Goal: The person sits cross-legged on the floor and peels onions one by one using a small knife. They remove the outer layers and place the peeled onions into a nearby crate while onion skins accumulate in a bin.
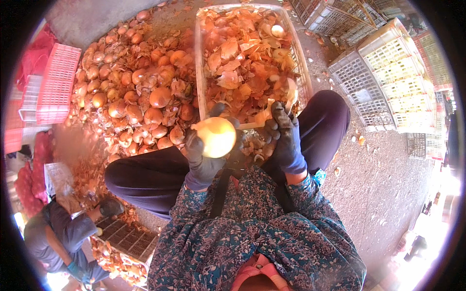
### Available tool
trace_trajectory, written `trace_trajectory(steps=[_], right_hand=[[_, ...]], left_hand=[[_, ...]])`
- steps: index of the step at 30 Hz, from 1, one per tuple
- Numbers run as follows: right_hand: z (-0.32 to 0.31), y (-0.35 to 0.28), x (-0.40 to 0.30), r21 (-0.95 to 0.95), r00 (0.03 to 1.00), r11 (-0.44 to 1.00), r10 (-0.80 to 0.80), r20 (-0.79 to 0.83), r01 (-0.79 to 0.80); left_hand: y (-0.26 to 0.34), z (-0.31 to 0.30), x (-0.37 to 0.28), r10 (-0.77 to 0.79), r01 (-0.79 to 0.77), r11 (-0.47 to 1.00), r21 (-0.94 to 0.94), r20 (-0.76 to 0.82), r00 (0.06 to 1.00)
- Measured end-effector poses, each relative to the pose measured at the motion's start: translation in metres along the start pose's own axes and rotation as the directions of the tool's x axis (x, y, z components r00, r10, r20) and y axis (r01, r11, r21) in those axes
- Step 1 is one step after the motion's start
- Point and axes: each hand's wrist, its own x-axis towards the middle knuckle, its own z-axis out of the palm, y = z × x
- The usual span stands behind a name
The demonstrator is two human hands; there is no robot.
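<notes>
In my gloved left hand (204, 163) rests a pale, peeled onion (217, 138), with the fingers curled around it. My right hand (287, 140), gloved too, is curled a short way to the right of the onion. A piece of onion skin (264, 114) shows at its fingers. A bright, narrow shape (292, 92) stands above that hand; glare hides whether it is a blade or more skin. Just beyond both hands sits a plastic crate (199, 65) heaped with dry onion skins (233, 51). A peeled onion (277, 31) lies on the heap near its far right corner.
A large pile of unpeeled onions (160, 97) spreads left of the crate. Stacked crates (364, 91) stand at the right, a red crate (60, 80) at the left. Another person (62, 232) sits at lower left beside a crate (127, 238) of skins.
</notes>
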Motion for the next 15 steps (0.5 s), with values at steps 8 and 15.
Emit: trace_trajectory(steps=[8,15], right_hand=[[0.004,-0.007,-0.026,-0.810,0.850,0.362,0.081,0.521,0.462],[0.008,-0.008,-0.034,-0.780,0.771,0.045,0.125,0.625,0.624]], left_hand=[[0.010,0.004,-0.003,0.067,-0.049,0.987,0.152,-0.120,0.991],[0.007,0.004,-0.003,0.077,-0.058,0.990,0.128,-0.142,0.987]])
